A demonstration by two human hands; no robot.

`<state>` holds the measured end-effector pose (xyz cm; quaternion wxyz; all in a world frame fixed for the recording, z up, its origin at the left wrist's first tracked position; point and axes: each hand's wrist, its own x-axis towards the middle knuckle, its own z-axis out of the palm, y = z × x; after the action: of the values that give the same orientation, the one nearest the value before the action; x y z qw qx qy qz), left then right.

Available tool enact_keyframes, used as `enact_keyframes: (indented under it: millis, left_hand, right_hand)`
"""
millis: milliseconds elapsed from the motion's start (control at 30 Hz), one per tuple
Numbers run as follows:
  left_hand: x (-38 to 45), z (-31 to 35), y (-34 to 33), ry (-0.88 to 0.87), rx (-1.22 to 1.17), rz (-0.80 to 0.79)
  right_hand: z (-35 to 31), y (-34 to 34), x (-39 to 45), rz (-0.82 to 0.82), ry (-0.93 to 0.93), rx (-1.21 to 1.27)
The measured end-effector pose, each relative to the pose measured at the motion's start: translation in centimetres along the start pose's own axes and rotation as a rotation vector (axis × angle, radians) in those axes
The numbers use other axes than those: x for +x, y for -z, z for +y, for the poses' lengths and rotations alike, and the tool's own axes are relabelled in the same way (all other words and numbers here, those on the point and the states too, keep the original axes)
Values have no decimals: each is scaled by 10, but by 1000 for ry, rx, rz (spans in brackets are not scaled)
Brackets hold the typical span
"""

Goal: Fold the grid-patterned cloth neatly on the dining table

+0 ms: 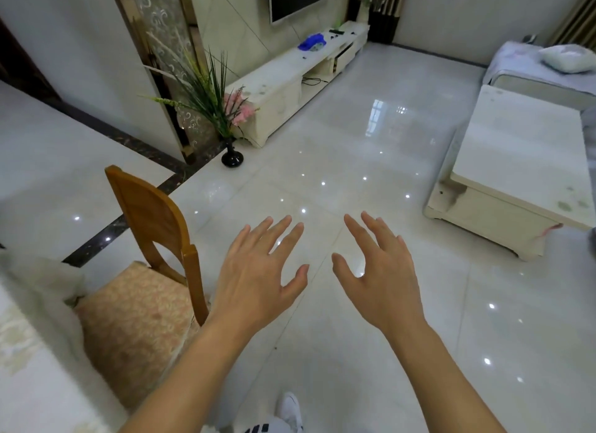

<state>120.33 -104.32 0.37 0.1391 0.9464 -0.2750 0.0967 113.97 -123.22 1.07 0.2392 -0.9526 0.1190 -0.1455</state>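
- Grid-patterned cloth: cannot be made out anywhere in this view; neither hand carries it.
- Left hand [258, 277]: empty, fingers spread, back facing up, held over the tiled floor [354, 161].
- Right hand [383, 277]: empty, fingers spread, just beside the left hand, not touching it.
- Wooden chair [154, 226]: cushioned seat, left of the left forearm.
- Table [29, 352]: pale edge at lower left, touching the chair seat.
- White shoe [290, 410]: bottom centre, on the floor.

Glossy white tiled floor [338, 148] mirroring ceiling lights; wooden chair [154, 239] left, white TV cabinet [290, 77] behind, coffee table [522, 161] right.
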Motion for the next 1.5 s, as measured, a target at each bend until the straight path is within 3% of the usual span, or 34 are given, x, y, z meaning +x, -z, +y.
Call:
enact_keyframes:
  millis: [433, 1000, 1500]
  left_hand:
    - [141, -78, -26, 112, -41, 43]
    - [373, -167, -52, 443, 107, 164]
    - [419, -303, -55, 705, 197, 235]
  right_hand:
    - [3, -54, 170, -30, 58, 19]
    - [-1, -119, 491, -186, 388, 95]
    - [-120, -243, 620, -374, 663, 143]
